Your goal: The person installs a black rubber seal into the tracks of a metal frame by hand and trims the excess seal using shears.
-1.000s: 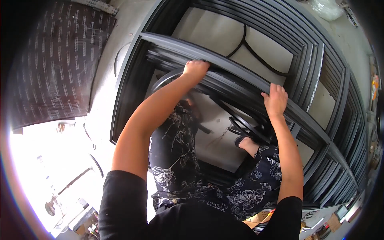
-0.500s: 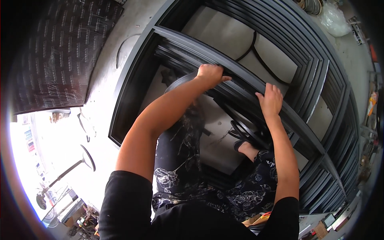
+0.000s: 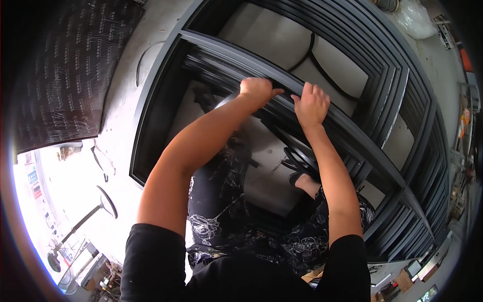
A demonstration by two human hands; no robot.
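Observation:
A stack of dark grey metal frames, which look like window frames (image 3: 347, 123), stands in front of me, with long crossbars running from upper left to lower right. My left hand (image 3: 257, 91) is closed with its fingers curled over a crossbar, thumb pointing right. Just to its right, my right hand (image 3: 312, 104) has its fingers wrapped over the same bar, thumb towards the left hand. Whether a thin strip lies under either hand is hidden. Black flexible strips (image 3: 299, 158) hang or lie in loops below the bar, near my foot.
Another black strip (image 3: 329, 75) curves across the upper frame opening. A dark printed sheet (image 3: 70, 75) stands at the far left. Below it is a round-based stand (image 3: 106, 201). A clear plastic bag (image 3: 415, 22) lies at the far right. My legs are among the frames.
My right hand has slid up and left along the bar, closer to the left hand. The left hand keeps about the same place on the bar. The view has shifted slightly.

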